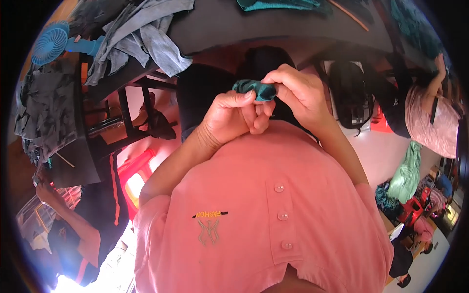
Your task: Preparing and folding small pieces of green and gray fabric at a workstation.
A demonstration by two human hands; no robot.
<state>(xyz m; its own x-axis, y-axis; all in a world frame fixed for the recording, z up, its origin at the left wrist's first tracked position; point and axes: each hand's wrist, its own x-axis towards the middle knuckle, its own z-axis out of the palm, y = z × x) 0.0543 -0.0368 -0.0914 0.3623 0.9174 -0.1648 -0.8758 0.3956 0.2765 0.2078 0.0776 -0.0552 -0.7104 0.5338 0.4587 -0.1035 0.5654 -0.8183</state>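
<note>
A small dark teal piece of cloth [251, 88], bunched or rolled into a short tube, is held up between both my hands above my lap. My left hand [237, 112] grips its left and lower side, with the thumb on top and the other fingers curled beneath. At the right end, my right hand [298, 93] pinches the cloth between thumb and fingers. The fingers cover part of the cloth, so its full shape cannot be made out.
A dark table [273, 29] lies just beyond my hands. Grey-blue cloth strips [141, 39] hang over its left edge beside a blue handheld fan [51, 44]. Teal cloth [278, 5] and a thin stick [349, 15] rest at the back. Other people work at both sides.
</note>
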